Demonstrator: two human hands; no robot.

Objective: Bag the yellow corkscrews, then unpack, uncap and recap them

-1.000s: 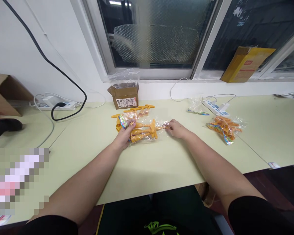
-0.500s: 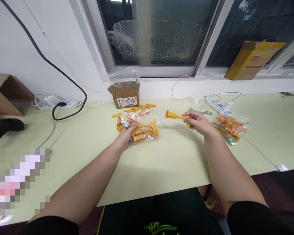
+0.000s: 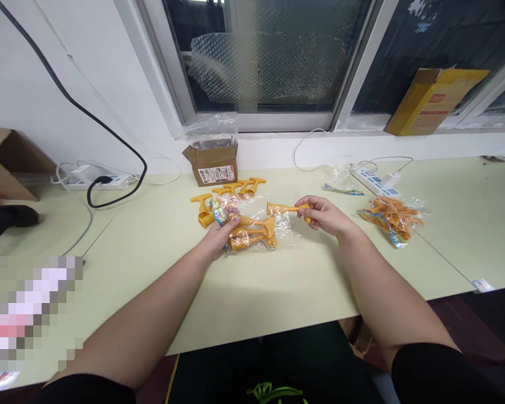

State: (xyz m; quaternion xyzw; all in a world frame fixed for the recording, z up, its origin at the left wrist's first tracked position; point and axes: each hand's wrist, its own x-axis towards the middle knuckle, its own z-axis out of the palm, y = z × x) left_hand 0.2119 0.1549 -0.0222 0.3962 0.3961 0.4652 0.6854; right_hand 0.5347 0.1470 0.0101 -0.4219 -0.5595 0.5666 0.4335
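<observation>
My left hand (image 3: 219,237) is closed on a clear plastic bag (image 3: 283,230) with a colourful printed strip; several orange plastic pieces (image 3: 252,230) with T-shaped ends lie inside it. Between the fingertips of my right hand (image 3: 322,214) is the handle end of a single orange T-handled plastic piece (image 3: 278,209). Its wide, cup-like end points left and is at the bag's open side; whether it is inside the film I cannot tell. Behind the bag, several loose orange T-handled pieces (image 3: 235,188) rest on the table.
To the right lies another filled bag (image 3: 393,219) of orange pieces. An unfilled-looking clear bag (image 3: 343,182) is near a power strip (image 3: 374,182). A small cardboard box (image 3: 216,163) stands against the wall. A black cable (image 3: 122,140) loops down at the left to another power strip (image 3: 122,182).
My right hand has moved left and slightly down, bringing the orange piece up to the bag. My left hand keeps its hold, and the bag has shifted slightly.
</observation>
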